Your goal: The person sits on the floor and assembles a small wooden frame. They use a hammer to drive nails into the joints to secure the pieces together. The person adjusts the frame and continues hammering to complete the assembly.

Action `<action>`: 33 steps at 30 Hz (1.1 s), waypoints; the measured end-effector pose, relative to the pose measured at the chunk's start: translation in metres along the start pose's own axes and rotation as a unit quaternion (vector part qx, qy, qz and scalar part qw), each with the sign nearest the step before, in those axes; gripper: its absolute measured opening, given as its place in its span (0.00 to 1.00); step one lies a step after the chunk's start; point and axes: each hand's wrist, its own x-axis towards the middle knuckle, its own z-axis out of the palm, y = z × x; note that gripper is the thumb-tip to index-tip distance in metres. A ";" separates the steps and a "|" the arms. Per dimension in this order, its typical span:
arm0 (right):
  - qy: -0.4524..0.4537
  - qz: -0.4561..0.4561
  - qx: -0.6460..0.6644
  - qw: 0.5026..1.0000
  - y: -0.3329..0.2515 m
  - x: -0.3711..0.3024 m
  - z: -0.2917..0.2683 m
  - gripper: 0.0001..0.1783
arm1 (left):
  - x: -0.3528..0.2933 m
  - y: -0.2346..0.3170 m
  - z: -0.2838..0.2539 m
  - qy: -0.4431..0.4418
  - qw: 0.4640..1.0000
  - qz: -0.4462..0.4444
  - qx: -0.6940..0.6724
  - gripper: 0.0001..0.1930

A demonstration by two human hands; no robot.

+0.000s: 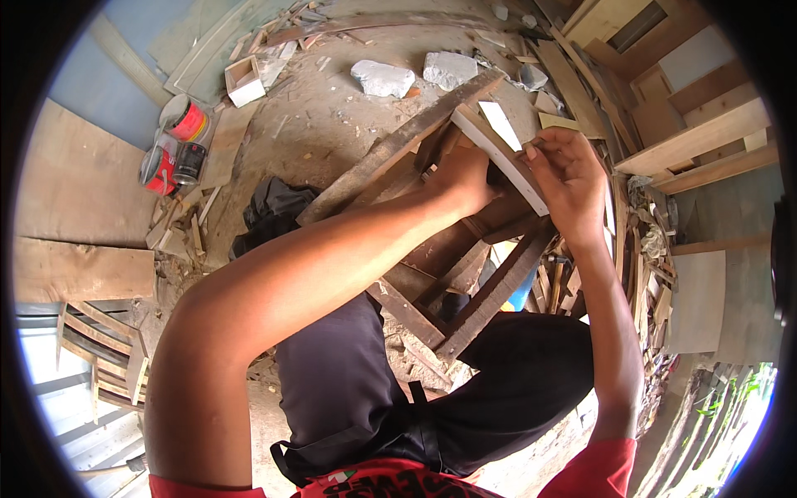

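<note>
I see my left hand (462, 176) gripping a pale, flat wooden strip (501, 159), smooth-faced and straight-edged; its fingers are hidden behind the strip, closed round it as far as I can tell; the strip runs slanting between both hands, above a rough, dark, weathered wooden frame (465, 307) of crossed battens. My right hand (571, 178) sits just right of the strip, thumb and forefinger pinched narrow on something too small to make out, the other fingers curled against the strip's edge. A long grey plank (390, 151), coarse and splintered, lies just left of my left fingers. Well off to the left of them stand round tins (176, 149) with red labels and light lids, beside a small open wooden box (244, 80); beyond my fingers two whitish, lumpy stones (383, 78) rest on the dusty floor (332, 124). My left forearm stretches straight out, elbow bent low; my right forearm rises steeply, wrist cocked inward.
</note>
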 end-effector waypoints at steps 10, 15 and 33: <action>-0.001 0.007 -0.011 1.000 -0.001 0.000 0.000 0.14 | -0.001 -0.001 0.004 0.019 1.000 0.006 -0.011 0.25; 0.001 0.021 -0.021 1.000 -0.001 0.000 -0.004 0.15 | 0.004 -0.002 0.008 0.013 1.000 -0.002 0.014 0.25; -0.002 0.018 -0.029 0.999 -0.005 0.000 -0.004 0.15 | 0.004 -0.005 0.008 0.011 1.000 -0.006 0.013 0.22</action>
